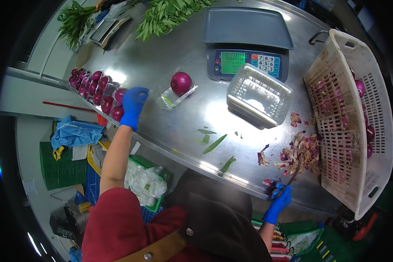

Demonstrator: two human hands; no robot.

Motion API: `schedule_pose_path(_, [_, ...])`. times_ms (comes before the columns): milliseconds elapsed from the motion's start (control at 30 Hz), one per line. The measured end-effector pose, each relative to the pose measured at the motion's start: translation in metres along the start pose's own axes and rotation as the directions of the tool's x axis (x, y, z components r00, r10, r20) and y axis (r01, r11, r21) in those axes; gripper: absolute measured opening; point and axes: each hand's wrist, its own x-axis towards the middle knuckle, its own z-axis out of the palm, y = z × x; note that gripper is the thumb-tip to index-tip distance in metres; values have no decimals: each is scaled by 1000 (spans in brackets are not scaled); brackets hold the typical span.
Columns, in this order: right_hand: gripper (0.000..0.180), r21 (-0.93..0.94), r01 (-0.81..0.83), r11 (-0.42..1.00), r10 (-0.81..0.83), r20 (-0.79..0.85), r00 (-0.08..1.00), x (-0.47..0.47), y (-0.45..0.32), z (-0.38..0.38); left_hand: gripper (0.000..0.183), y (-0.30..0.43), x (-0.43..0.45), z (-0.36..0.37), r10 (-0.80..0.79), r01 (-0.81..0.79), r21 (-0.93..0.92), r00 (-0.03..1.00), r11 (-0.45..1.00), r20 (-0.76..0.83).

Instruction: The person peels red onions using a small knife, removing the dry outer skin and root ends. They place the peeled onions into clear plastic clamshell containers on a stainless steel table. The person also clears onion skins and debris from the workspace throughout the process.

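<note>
My left hand [134, 106], in a blue glove, is at the near end of a row of red onions [97, 85] packed in clear plastic trays along the table's left edge. Its fingers look curled beside the nearest onions; whether they grip anything is unclear. At the front edge, my gloved right hand [280, 200] holds a knife [295, 172], whose blade reaches over a heap of onion skins and roots [303, 147]. One red onion [181, 84] rests in a clear tray [168, 98] mid-table. A stack of clear plastic trays [260, 95] stands before the scale.
A digital scale [247, 28] sits at the back. On the right, a white plastic crate [340, 124] holding red onions leans tilted. Leafy greens [170, 14] lie at the far side near a second scale [109, 31]. Leaf scraps [214, 144] are scattered near the front edge.
</note>
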Motion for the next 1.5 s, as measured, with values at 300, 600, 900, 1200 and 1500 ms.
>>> schedule_pose_path(300, [47, -18, -21, 1000, 21, 27, 999, 0, -8, -3, 10, 35, 22, 70, 117, -534, 656, 815, 533, 568])
schedule_pose_path(600, [44, -2, -31, 1000, 31, 29, 999, -3, -8, -3, 5, 44, 16, 45, 272, -466, 404, 850, 787, 451])
schedule_pose_path(900, [47, -96, -37, 995, 37, -5, 999, -2, -10, 0, 63, 123, -118, 81, 415, -291, -317, 783, 903, 464])
schedule_pose_path(1200, [30, -78, -32, 996, 44, 155, 987, -2, -13, -6, 57, 215, -160, 133, 534, -437, -310, 728, 845, 430])
schedule_pose_path(1500, [22, -190, 162, 968, -107, 272, 956, 9, -38, -39, 17, 380, -53, 88, 719, -623, -446, 692, 642, 68])
